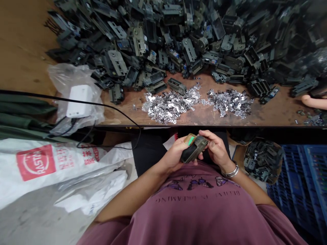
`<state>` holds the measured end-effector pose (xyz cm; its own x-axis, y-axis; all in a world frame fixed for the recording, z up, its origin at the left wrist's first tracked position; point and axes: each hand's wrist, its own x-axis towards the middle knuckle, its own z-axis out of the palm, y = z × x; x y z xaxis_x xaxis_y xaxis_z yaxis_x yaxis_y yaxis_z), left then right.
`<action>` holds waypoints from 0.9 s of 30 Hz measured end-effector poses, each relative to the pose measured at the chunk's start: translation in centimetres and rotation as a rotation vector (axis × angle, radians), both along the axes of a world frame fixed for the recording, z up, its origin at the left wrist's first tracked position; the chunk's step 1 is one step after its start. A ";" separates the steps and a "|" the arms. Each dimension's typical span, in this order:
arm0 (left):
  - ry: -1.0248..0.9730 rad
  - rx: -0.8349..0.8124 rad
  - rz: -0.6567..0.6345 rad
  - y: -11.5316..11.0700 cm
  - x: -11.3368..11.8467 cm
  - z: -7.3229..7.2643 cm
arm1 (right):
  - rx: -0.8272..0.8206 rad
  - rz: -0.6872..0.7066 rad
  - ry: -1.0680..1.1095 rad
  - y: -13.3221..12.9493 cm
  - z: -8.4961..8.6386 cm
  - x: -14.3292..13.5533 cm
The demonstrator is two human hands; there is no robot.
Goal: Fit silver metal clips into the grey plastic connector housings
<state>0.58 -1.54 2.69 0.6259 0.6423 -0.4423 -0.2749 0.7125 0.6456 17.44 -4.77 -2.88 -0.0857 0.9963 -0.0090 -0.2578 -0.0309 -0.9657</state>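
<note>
My left hand [176, 154] is wrapped round a dark grey-green housing [194, 149], held tilted in front of my chest below the table's edge. A small tan piece with a green patch [190, 139] lies under my left thumb, against the housing. At the housing's upper right end, my right hand [216, 148] has its fingers bent and pressed to it; whether a small part is between them is too small to tell. Two heaps of shiny metal clips, a larger one [168, 105] and a smaller one [230, 102], lie on the table just beyond my hands.
Many dark housings [163, 44] are piled at the table's back. A white box [79, 101] in clear plastic and a black cable lie left. White sacks [63, 163] are lower left; a filled container [264, 160] and blue crates [296, 183] lower right. Another person's hand [314, 101] shows far right.
</note>
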 end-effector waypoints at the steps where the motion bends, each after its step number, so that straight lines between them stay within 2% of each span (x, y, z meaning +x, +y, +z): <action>1: -0.019 -0.019 0.001 0.0 -0.1 -0.2 | 0.021 -0.008 -0.036 -0.1 0.0 0.1; 6: -0.021 -0.068 -0.008 0.2 -0.6 -0.8 | 0.189 -0.018 -0.245 0.1 0.5 0.2; 9: 0.076 0.006 -0.064 0.3 -0.6 -0.2 | 0.260 -0.059 -0.324 0.3 0.8 -0.1; 11: 0.239 0.117 -0.138 0.3 -0.4 0.7 | 0.273 -0.082 -0.352 0.2 0.9 -0.3; 13: 0.508 0.291 -0.189 0.4 -0.2 1.3 | 0.284 -0.087 -0.385 0.1 0.8 -0.5; 16: 0.776 0.436 -0.224 0.9 0.1 1.3 | 0.259 -0.056 -0.493 0.2 0.0 -0.5; 20: 0.847 0.526 -0.245 1.4 0.7 0.4 | 0.268 -0.082 -0.569 0.4 -1.2 -0.2; 23: 0.863 0.549 -0.225 1.4 0.9 0.2 | 0.317 -0.088 -0.661 0.3 -1.1 0.4; 25: 0.898 0.579 -0.225 1.4 1.0 0.2 | 0.390 -0.106 -0.778 0.3 -0.6 1.1; 27: 0.949 0.652 -0.253 1.6 1.0 0.2 | 0.534 -0.145 -0.930 0.2 -0.1 1.7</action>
